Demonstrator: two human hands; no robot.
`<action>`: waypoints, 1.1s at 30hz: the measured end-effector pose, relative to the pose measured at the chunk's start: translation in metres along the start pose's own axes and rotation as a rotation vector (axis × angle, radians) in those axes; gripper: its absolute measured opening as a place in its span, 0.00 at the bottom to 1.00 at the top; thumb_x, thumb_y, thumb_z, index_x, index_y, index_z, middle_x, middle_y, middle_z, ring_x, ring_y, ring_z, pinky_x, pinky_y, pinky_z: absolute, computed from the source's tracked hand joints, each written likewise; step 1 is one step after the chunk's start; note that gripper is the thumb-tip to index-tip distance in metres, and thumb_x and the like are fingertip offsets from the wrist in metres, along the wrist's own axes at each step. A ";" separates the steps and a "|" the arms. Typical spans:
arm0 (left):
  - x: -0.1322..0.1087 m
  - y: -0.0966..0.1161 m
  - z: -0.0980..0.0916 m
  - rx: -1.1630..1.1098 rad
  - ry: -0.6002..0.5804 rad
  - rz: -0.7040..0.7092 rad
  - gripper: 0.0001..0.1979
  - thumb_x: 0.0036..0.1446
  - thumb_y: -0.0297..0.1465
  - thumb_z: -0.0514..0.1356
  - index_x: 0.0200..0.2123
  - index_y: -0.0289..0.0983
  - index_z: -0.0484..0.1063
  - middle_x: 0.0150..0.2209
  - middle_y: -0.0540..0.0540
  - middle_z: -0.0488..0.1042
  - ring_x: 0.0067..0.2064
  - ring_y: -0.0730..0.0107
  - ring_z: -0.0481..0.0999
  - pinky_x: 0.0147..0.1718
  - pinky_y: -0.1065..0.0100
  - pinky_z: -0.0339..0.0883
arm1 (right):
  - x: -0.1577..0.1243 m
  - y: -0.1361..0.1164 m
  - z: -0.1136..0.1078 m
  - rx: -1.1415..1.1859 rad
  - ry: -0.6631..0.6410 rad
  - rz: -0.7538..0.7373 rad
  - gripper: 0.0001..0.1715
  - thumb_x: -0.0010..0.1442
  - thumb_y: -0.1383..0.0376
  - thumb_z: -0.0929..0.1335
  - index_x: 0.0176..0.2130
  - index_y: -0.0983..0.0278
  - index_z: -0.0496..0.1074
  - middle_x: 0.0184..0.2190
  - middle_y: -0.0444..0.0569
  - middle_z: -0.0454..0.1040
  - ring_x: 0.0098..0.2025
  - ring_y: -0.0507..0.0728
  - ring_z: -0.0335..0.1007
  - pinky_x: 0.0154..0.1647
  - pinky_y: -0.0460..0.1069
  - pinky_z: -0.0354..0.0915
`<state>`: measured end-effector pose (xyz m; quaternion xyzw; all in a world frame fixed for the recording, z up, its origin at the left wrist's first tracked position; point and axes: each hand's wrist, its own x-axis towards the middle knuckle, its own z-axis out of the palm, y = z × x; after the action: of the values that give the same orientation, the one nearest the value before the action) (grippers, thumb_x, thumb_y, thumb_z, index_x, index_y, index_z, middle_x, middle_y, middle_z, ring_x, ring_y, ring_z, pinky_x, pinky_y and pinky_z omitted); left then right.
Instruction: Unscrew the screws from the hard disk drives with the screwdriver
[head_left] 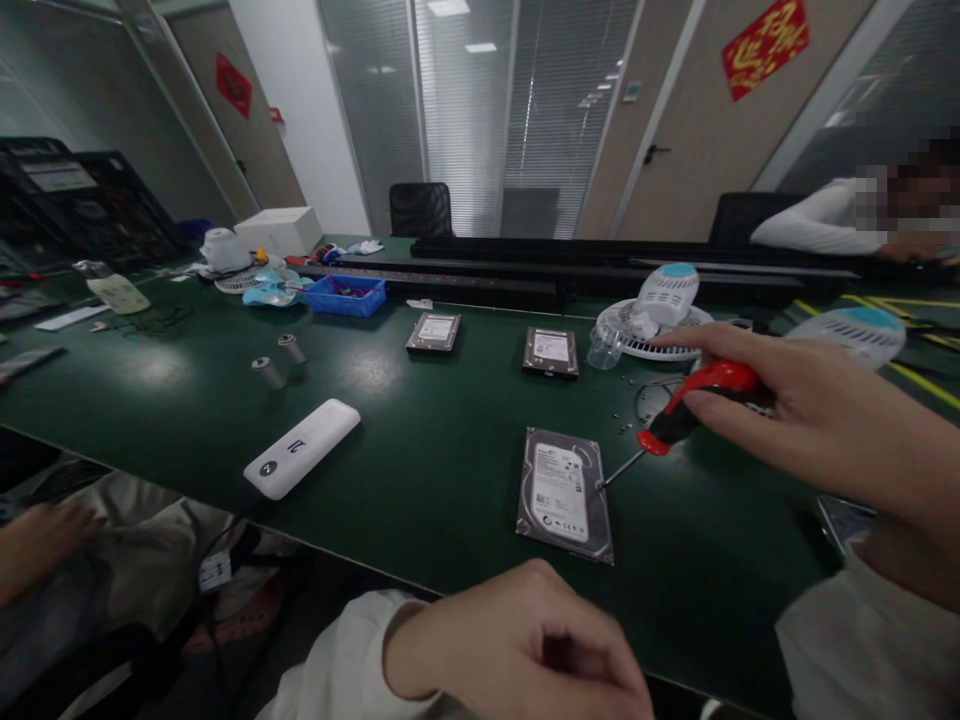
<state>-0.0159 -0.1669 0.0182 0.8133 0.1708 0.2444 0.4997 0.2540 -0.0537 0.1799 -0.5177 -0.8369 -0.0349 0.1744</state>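
In the head view my right hand is closed around the red and black handle of a screwdriver. The screwdriver slants down to the left, and its tip meets the right side of a large hard drive lying label up on the table. My left hand rests near the table's front edge, just below this drive. Its fingers are curled, with a dark gap showing beside the thumb; the fingertips are hidden. Several small screws are scattered right of the drive, by a thin cable.
Two smaller hard drives lie farther back. On the left are a white power bank, two metal cylinders and a blue tray. White fans stand at right; another person's sleeve shows beyond.
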 end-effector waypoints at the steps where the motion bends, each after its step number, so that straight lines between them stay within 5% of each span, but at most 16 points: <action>1: 0.020 -0.006 0.004 0.101 0.138 0.013 0.15 0.76 0.39 0.60 0.45 0.36 0.85 0.26 0.49 0.80 0.24 0.74 0.77 0.25 0.71 0.68 | 0.000 0.000 0.000 0.004 -0.008 -0.007 0.43 0.59 0.45 0.63 0.63 0.63 0.78 0.40 0.57 0.85 0.29 0.64 0.77 0.33 0.56 0.64; 3: 0.042 -0.016 0.017 0.395 0.273 0.096 0.13 0.75 0.32 0.60 0.40 0.35 0.83 0.31 0.47 0.84 0.29 0.72 0.80 0.29 0.69 0.68 | -0.001 -0.001 0.001 -0.019 -0.003 0.030 0.42 0.60 0.41 0.62 0.60 0.62 0.80 0.36 0.56 0.84 0.28 0.65 0.76 0.32 0.55 0.62; 6: 0.046 -0.030 0.032 0.810 0.260 0.235 0.15 0.76 0.34 0.61 0.35 0.36 0.79 0.28 0.49 0.81 0.28 0.70 0.80 0.27 0.66 0.64 | -0.001 -0.004 0.004 -0.055 0.021 0.133 0.43 0.59 0.34 0.60 0.51 0.59 0.82 0.23 0.49 0.75 0.22 0.64 0.69 0.29 0.53 0.56; 9: 0.041 -0.035 0.033 0.964 0.276 0.314 0.18 0.76 0.38 0.61 0.32 0.37 0.75 0.23 0.52 0.74 0.25 0.70 0.76 0.26 0.66 0.62 | 0.001 -0.008 0.003 -0.023 0.020 0.169 0.43 0.55 0.38 0.61 0.55 0.61 0.78 0.20 0.46 0.70 0.22 0.63 0.67 0.30 0.53 0.55; 13: 0.040 -0.033 0.025 1.039 0.378 0.353 0.18 0.75 0.36 0.63 0.29 0.39 0.71 0.24 0.53 0.71 0.25 0.71 0.74 0.25 0.65 0.61 | 0.003 -0.013 -0.001 0.049 0.068 0.083 0.35 0.50 0.47 0.64 0.50 0.63 0.71 0.29 0.52 0.77 0.26 0.64 0.74 0.31 0.54 0.62; 18: 0.040 -0.035 0.018 1.067 0.444 0.385 0.18 0.74 0.35 0.62 0.28 0.39 0.70 0.23 0.54 0.69 0.24 0.72 0.72 0.25 0.65 0.59 | 0.000 -0.009 0.002 0.028 0.124 -0.091 0.13 0.57 0.52 0.64 0.35 0.58 0.65 0.20 0.45 0.70 0.19 0.59 0.68 0.23 0.51 0.58; 21: 0.038 -0.040 0.018 1.103 0.419 0.369 0.18 0.74 0.37 0.63 0.29 0.39 0.71 0.22 0.54 0.69 0.23 0.72 0.71 0.26 0.66 0.59 | -0.003 -0.005 0.009 -0.170 0.259 -0.227 0.28 0.72 0.42 0.59 0.35 0.59 0.69 0.20 0.46 0.71 0.18 0.60 0.68 0.20 0.50 0.56; 24: 0.037 -0.042 0.020 1.080 0.456 0.394 0.19 0.74 0.36 0.62 0.28 0.39 0.70 0.22 0.54 0.68 0.23 0.73 0.70 0.25 0.65 0.58 | -0.005 0.002 0.015 -0.379 0.403 -0.253 0.43 0.74 0.33 0.53 0.36 0.60 0.75 0.15 0.46 0.68 0.15 0.61 0.66 0.18 0.50 0.51; 27: 0.036 -0.042 0.021 1.053 0.502 0.412 0.20 0.75 0.35 0.61 0.27 0.39 0.70 0.22 0.55 0.68 0.22 0.73 0.68 0.25 0.64 0.57 | -0.007 0.011 0.015 -0.265 0.384 -0.294 0.34 0.76 0.39 0.58 0.40 0.60 0.79 0.18 0.44 0.72 0.17 0.58 0.69 0.20 0.49 0.57; 30: 0.035 -0.043 0.022 1.086 0.449 0.386 0.20 0.74 0.37 0.62 0.27 0.39 0.70 0.21 0.55 0.67 0.22 0.74 0.68 0.25 0.65 0.56 | -0.009 0.020 0.012 -0.137 0.303 -0.410 0.21 0.75 0.52 0.63 0.52 0.59 0.79 0.33 0.48 0.84 0.25 0.55 0.76 0.25 0.49 0.63; 33: 0.035 -0.044 0.022 1.083 0.438 0.385 0.20 0.73 0.38 0.63 0.27 0.39 0.70 0.21 0.55 0.67 0.22 0.74 0.68 0.25 0.65 0.56 | -0.011 0.022 0.012 -0.181 0.325 -0.385 0.22 0.76 0.53 0.62 0.54 0.61 0.79 0.36 0.50 0.85 0.29 0.57 0.79 0.26 0.51 0.62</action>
<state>0.0244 -0.1454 -0.0214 0.8988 0.2191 0.3701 -0.0843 0.2743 -0.0499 0.1626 -0.3502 -0.8743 -0.2249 0.2497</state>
